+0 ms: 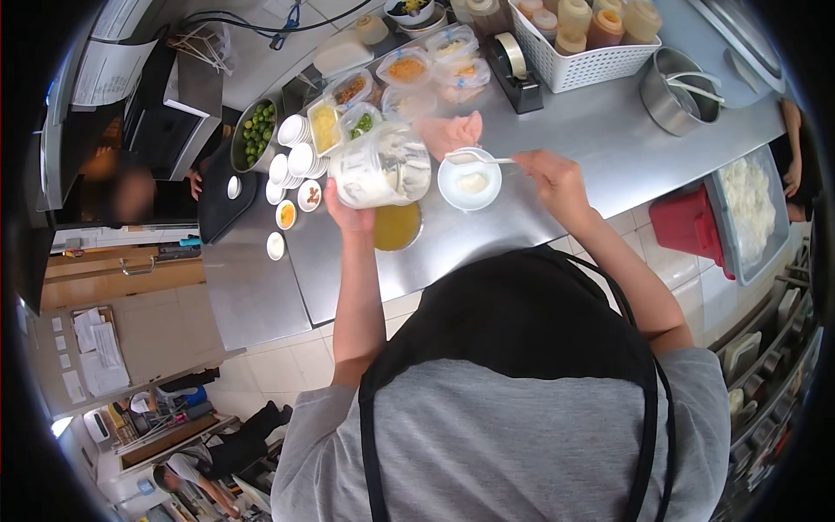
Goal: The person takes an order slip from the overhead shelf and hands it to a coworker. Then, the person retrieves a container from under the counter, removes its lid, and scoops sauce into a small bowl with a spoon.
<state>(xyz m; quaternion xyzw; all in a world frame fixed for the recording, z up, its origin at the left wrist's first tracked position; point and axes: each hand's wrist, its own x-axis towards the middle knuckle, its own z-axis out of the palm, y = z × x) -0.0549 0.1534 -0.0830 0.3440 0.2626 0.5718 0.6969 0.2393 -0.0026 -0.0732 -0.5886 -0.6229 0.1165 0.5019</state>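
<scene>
My left hand (350,212) is closed around a clear plastic tub (396,170) that is tilted over the steel counter, with a thick white cream inside and smeared on its wall. Between the fingers of my right hand (555,181) is the handle of a white spoon (491,160); its head is over the rim of a small white bowl (450,193). A dollop of white cream (472,183) lies in the bowl. Partly under the tub stands a round container of yellow liquid (397,230). Just behind the bowl is a pink shape (450,132) I cannot make out.
Left of the tub are stacked white cups (302,161), small filled cups (309,196), and a pan of limes (258,132). Behind are lidded food containers (405,66), a tape dispenser (520,85), a bottle basket (591,70) and a steel pot (678,109). Other people stand nearby.
</scene>
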